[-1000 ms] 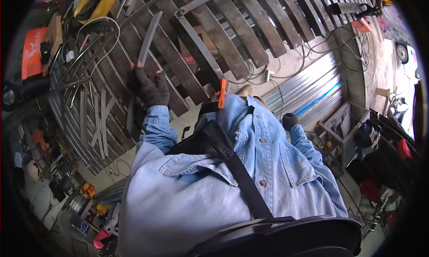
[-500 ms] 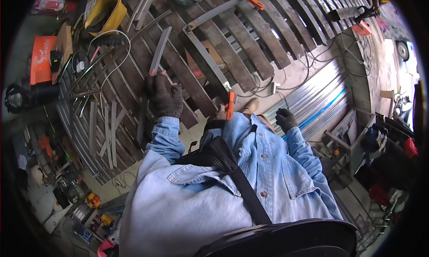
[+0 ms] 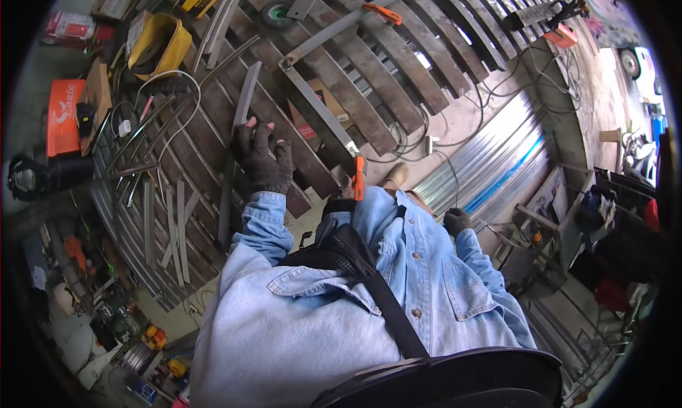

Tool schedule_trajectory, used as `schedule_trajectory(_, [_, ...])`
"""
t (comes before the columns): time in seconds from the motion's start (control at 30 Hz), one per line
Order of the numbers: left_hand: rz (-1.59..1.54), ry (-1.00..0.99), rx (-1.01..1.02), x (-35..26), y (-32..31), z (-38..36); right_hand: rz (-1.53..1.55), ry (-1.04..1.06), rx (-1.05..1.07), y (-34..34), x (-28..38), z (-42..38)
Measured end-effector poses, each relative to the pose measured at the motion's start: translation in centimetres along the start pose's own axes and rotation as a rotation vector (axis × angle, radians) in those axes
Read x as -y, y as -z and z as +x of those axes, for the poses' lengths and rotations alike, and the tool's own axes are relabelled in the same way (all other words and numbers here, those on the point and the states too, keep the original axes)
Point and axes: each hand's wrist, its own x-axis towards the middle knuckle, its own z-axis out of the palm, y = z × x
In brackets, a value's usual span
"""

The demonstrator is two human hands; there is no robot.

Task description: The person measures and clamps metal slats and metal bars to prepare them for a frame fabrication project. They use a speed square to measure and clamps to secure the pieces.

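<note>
My left hand (image 3: 264,158), in a dark glove with bare fingertips, lies palm down over the slatted metal bench top. Its fingers are slightly bent and apart, touching the near part of a grey metal bar (image 3: 247,94); whether the bar continues beneath the hand is hidden. Right of it, an orange clamp (image 3: 359,178) sits at the near end of an angled metal frame (image 3: 320,101) on the slats. A second orange clamp (image 3: 383,14) is at the frame's far arm. My right hand (image 3: 457,221), also gloved, hangs low by my side, its fingers hidden.
Left on the bench are loose metal strips (image 3: 177,230), a white cable (image 3: 186,120), a yellow container (image 3: 156,46) and an orange box (image 3: 64,117). An angle grinder (image 3: 536,15) lies far right. Shiny metal lengths (image 3: 490,163) and cables (image 3: 483,113) lie on the floor.
The view has shifted slightly, so the bench appears lower and further left. My left hand stays by the bar, its fingertips more raised. My right hand has dropped lower, closer to my body.
</note>
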Motion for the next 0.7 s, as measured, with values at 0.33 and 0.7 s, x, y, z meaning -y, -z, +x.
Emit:
schedule_trajectory(0.33, [-0.064,-0.033,0.002,0.0,-1.1,0.6,-0.031,0.106,0.037,-2.0,4.1,-0.2])
schedule_trajectory(0.7, [-0.098,-0.089,0.044,-1.1,-2.1,1.7,-0.063,0.059,-0.001,-1.6,3.3,-0.1])
